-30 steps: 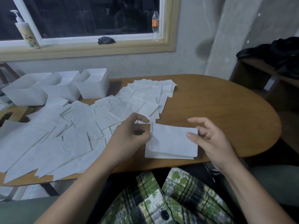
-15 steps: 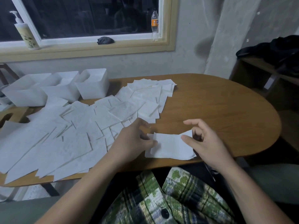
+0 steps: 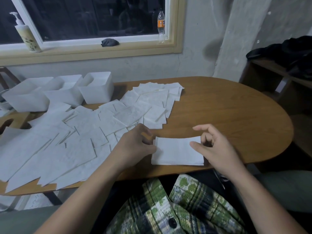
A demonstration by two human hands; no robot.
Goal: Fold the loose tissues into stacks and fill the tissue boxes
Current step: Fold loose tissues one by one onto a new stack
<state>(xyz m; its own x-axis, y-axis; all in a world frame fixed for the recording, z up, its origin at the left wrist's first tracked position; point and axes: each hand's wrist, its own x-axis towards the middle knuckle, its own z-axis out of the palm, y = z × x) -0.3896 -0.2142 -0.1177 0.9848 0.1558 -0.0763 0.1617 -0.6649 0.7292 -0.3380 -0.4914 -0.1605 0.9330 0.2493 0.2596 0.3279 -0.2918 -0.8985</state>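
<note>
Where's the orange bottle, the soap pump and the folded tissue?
orange bottle (image 3: 161,23): head view, its label.
soap pump (image 3: 28,38): head view, its body.
folded tissue (image 3: 177,152): head view, top sheet's middle.

A person's left hand (image 3: 136,146) covers the left edge of a folded white tissue stack (image 3: 177,153). Its fingertips are tucked out of sight, so its hold cannot be made out. The right hand (image 3: 215,147) pinches the right edge, curled fingers hiding that corner. Loose white tissues (image 3: 67,149) and the oval wooden worktop (image 3: 236,119) run off the frame's left edge. What lies in the three white plastic boxes (image 3: 96,95) is unclear. The orange label on the clear bottle (image 3: 161,26) is too small to read. The right edge cuts off a black bundle (image 3: 290,53).
</note>
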